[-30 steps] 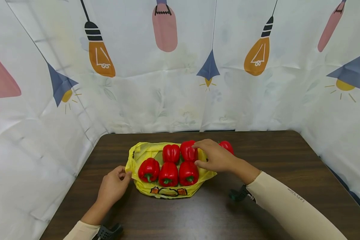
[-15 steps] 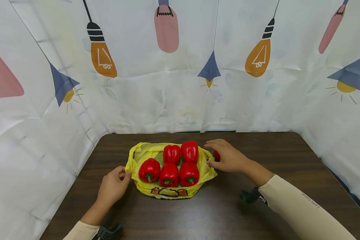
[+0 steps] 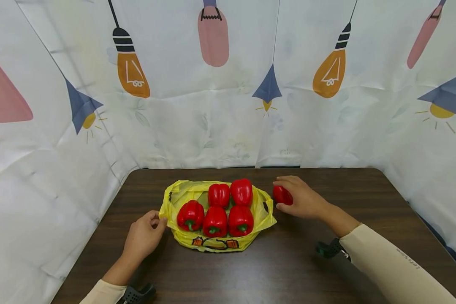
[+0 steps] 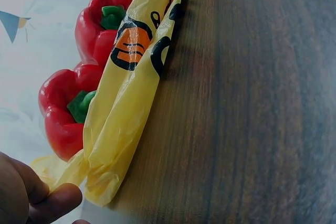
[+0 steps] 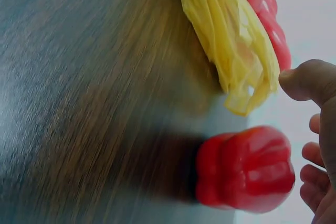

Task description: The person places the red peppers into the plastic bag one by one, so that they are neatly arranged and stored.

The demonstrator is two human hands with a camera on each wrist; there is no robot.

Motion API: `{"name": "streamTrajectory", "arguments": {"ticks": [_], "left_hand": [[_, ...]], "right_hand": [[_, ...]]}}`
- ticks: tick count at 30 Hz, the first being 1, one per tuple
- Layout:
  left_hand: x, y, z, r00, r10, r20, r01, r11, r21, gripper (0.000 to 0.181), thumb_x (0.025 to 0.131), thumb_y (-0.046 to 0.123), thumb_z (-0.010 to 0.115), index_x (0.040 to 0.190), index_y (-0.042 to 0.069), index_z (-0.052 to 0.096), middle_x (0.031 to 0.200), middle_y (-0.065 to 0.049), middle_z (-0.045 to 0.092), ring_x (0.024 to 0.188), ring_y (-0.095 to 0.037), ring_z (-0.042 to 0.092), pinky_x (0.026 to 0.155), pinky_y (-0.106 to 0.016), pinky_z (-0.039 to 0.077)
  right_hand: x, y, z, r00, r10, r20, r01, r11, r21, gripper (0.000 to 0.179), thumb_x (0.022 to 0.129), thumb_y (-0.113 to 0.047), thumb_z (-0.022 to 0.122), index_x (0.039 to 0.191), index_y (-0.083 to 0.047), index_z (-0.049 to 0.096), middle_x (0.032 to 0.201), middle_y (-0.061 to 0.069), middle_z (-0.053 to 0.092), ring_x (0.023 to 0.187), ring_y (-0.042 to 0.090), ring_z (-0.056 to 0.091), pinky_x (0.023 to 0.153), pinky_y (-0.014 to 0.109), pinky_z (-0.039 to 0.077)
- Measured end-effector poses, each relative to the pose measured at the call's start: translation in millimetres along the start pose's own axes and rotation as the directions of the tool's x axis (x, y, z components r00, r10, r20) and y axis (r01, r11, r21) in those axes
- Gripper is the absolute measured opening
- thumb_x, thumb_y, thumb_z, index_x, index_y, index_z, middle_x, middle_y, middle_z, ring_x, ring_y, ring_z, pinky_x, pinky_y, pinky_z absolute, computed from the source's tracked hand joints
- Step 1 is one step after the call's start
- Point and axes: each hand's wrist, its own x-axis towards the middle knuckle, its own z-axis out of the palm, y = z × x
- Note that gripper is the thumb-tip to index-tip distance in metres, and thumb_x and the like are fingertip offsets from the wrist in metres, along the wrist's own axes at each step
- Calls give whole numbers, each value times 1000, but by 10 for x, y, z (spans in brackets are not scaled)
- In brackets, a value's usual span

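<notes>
A yellow plastic bag (image 3: 175,195) lies spread on the table with several red bell peppers (image 3: 215,220) on it, in two rows. My left hand (image 3: 144,236) pinches the bag's left edge between thumb and fingers; the left wrist view shows the thin plastic (image 4: 73,169) caught there. To the right of the bag, a single red bell pepper (image 3: 282,195) sits on the table. Close over it is my right hand (image 3: 302,198), thumb and fingers spread apart. In the right wrist view this pepper (image 5: 247,169) stands apart from the fingers (image 5: 313,179).
The dark wooden table (image 3: 228,278) has its far edge just behind the bag. A white curtain (image 3: 228,126) printed with lamps and bulbs hangs behind the table and along both sides. On the right side, a loop of the bag (image 3: 267,207) reaches toward the single pepper.
My right hand has moved right, from over the peppers in the bag to the single pepper beside it. My left hand has kept its pinch on the bag's edge.
</notes>
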Motion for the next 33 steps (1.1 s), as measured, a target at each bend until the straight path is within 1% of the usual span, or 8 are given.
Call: {"name": "streamTrajectory", "arguments": {"ticks": [7,11,15,19,25,28,33], "left_hand": [[-4,7,-8,1000,-1,5,1,1000,1,25,99,22,64,114,1,68,78,-1,73,51,-17,47,48,-29,35],[-5,8,-13,1000,-2,10,2,1000,1,25,99,22,64,114,2,67,82,-2,75,51,-17,47,48,-30,35],[-6,10,-17,1000,-1,12,1,1000,4,26,99,22,64,114,1,67,82,-3,75,52,-17,48,49,-30,36],[-7,17,-19,1000,1,10,-1,1000,7,26,99,21,64,114,1,67,77,-1,72,51,-17,47,49,-30,35],[-9,20,-20,1000,-1,10,1,1000,4,24,99,21,63,113,2,67,72,0,70,51,-17,47,49,-29,35],[-13,16,-20,1000,-1,9,1,1000,2,25,99,21,63,113,1,67,76,0,72,52,-17,47,49,-30,35],[-28,16,-19,1000,-3,9,3,1000,3,26,99,22,63,114,1,67,81,-2,74,52,-17,48,49,-30,36]], "right_hand": [[-54,122,-8,1000,23,2,-23,1000,6,71,85,-30,83,146,-8,54,153,17,45,139,38,38,92,55,53],[-86,163,-25,999,47,12,-47,999,24,73,84,-30,84,146,-8,54,155,17,43,140,39,36,92,55,53],[-105,200,-37,999,46,25,-47,998,41,73,84,-30,84,147,-8,53,157,16,41,142,39,34,93,57,52],[-116,248,-39,998,53,42,-55,998,42,74,85,-31,84,147,-8,52,159,16,39,143,40,32,95,57,51],[-133,277,-58,993,101,66,-105,993,52,77,82,-26,86,149,-10,51,158,18,38,142,42,33,95,58,51],[-141,293,-56,991,116,65,-119,992,48,78,81,-24,87,149,-12,50,157,17,38,141,42,34,94,57,51],[-152,306,-39,992,116,51,-118,992,47,77,81,-23,87,148,-13,51,154,17,39,138,41,36,96,57,50]]}}
